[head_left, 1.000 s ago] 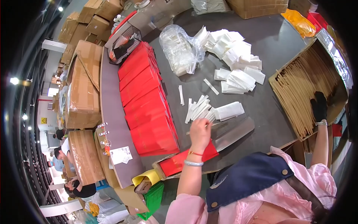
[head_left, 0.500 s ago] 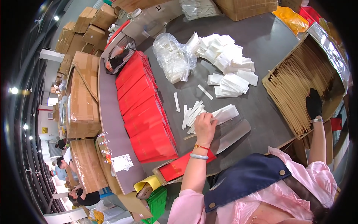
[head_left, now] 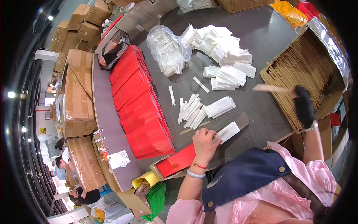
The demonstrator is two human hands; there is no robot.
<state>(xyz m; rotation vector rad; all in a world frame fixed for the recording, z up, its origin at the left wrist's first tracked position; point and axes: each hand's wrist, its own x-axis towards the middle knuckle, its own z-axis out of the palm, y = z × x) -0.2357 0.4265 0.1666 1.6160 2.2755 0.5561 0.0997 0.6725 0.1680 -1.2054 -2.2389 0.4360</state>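
The row of flat packets (head_left: pixel 143 108) lies at the left of the table (head_left: pixel 261 41). Right of it lie loose paper strips (head_left: pixel 192 110), and behind them a plastic bag (head_left: pixel 167 50). The open carton (head_left: pixel 309 63) stands at the far right, the paper stacks (head_left: pixel 223 52) between.

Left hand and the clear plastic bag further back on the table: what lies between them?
Head view: loose white paper strips fanned on grey table between left hand and bag.
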